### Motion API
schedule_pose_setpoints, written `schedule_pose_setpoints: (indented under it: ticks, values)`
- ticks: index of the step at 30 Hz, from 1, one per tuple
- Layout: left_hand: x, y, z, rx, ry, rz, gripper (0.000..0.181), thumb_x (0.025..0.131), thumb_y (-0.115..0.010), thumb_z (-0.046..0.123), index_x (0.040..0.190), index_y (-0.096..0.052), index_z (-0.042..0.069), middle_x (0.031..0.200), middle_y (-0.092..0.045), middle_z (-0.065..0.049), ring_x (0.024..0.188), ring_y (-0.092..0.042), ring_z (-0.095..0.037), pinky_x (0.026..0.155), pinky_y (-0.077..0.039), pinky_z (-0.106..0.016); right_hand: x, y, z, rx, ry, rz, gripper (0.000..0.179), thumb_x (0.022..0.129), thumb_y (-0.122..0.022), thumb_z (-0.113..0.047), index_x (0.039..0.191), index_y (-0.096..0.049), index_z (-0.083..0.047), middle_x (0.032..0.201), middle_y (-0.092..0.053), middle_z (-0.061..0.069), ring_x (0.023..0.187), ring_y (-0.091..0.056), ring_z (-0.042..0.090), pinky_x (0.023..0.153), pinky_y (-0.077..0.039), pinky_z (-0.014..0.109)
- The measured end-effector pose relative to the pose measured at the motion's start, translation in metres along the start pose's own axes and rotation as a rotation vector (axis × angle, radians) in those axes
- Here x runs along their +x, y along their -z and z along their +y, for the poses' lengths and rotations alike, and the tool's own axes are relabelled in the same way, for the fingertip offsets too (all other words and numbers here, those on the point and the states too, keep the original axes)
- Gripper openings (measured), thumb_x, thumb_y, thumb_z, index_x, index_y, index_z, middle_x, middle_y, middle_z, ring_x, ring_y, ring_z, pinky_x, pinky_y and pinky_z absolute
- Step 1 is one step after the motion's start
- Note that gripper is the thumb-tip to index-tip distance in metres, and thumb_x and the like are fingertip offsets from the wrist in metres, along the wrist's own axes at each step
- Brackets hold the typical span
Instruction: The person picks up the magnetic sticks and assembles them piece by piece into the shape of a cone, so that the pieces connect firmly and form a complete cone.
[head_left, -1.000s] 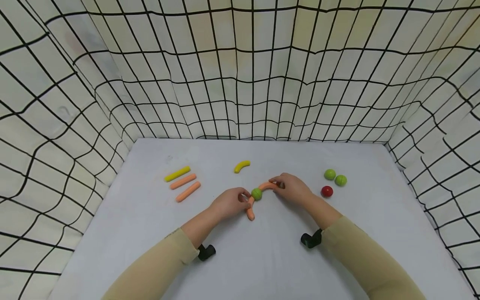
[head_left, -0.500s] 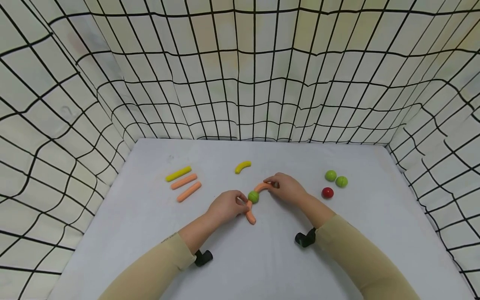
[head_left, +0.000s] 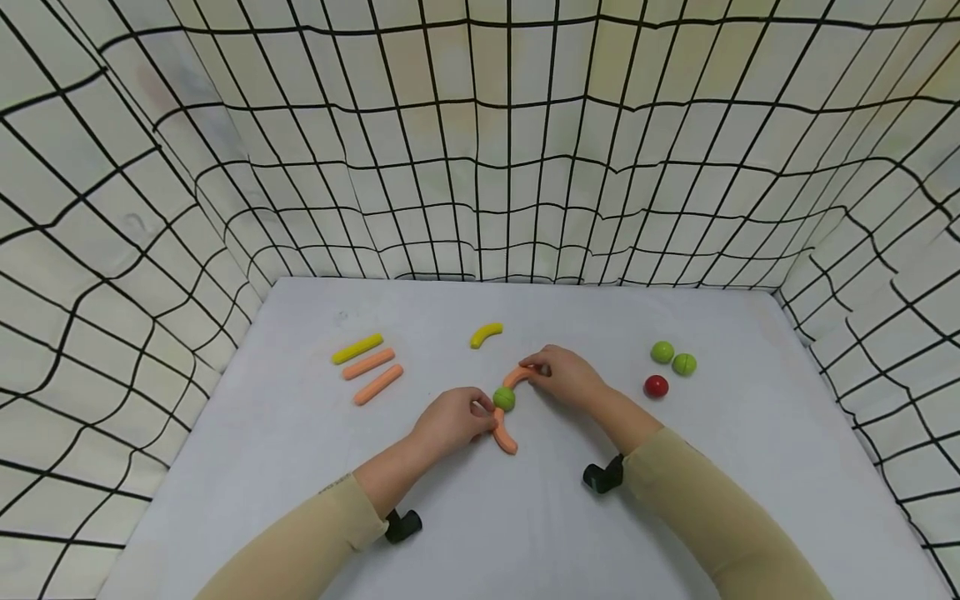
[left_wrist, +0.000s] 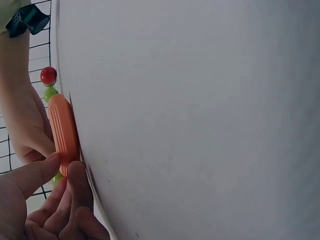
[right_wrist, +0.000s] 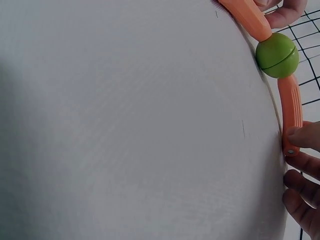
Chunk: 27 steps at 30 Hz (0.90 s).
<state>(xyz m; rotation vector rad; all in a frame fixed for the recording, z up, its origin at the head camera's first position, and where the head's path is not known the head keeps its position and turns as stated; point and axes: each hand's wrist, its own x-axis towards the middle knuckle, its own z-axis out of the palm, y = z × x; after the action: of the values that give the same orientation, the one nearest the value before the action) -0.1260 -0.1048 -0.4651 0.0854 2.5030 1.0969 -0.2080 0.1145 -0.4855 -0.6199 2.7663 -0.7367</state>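
Note:
Near the middle of the table, a green ball (head_left: 504,399) sits between two curved orange sticks, touching an end of each in the right wrist view. My left hand (head_left: 452,419) pinches the nearer orange stick (head_left: 506,440) close to the ball, between thumb and fingers. The farther orange stick (right_wrist: 291,102) is pinched near its outer end by my right hand (head_left: 567,378). Grooves run along the nearer stick's side in the left wrist view. Whether the ball is fastened to the sticks, I cannot tell.
On the left lie a straight yellow stick (head_left: 357,348) and two straight orange sticks (head_left: 378,384). A curved yellow stick (head_left: 486,335) lies farther back. Two green balls (head_left: 684,364) and a red ball (head_left: 656,386) are on the right. Black netting (head_left: 510,167) surrounds the white table (head_left: 525,533).
Ball and sticks have shifted a little left and toward me, turning so that they stand more upright in the head view. Both hands keep their hold; the right hand moved left.

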Motion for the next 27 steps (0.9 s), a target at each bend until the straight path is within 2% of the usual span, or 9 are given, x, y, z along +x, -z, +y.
schedule_pose_setpoints:
  ticks: [13,19,27]
  values:
    - [-0.009,-0.002,0.005,0.033,-0.006,-0.02,0.019,0.092,-0.072,0.031,0.102,-0.068,0.015,0.074,-0.067,0.001,0.063,-0.058,-0.013,0.059,-0.044,-0.03,0.001,-0.003,-0.005,-0.017,-0.001,-0.011,0.026,0.097,-0.067,-0.028,0.122,-0.072,-0.023,0.094,-0.06,-0.006,0.076,-0.049,0.013,0.066,-0.042,0.027]
    - [-0.008,-0.001,0.001,0.076,-0.022,0.035,0.021,0.094,-0.067,0.038,0.1,-0.07,0.018,0.082,-0.064,0.006,0.072,-0.056,-0.013,0.065,-0.045,-0.031,0.0,0.0,-0.004,0.015,-0.006,-0.017,0.03,0.096,-0.067,-0.028,0.125,-0.07,-0.022,0.098,-0.061,-0.004,0.079,-0.051,0.012,0.069,-0.044,0.028]
    - [0.001,0.007,0.0,0.112,0.012,0.087,0.021,0.096,-0.063,0.04,0.101,-0.07,0.02,0.087,-0.063,0.005,0.076,-0.056,-0.015,0.067,-0.045,-0.032,-0.003,0.015,0.005,0.007,-0.022,-0.008,0.033,0.095,-0.069,-0.025,0.127,-0.068,-0.021,0.108,-0.063,0.0,0.085,-0.054,0.015,0.072,-0.047,0.03]
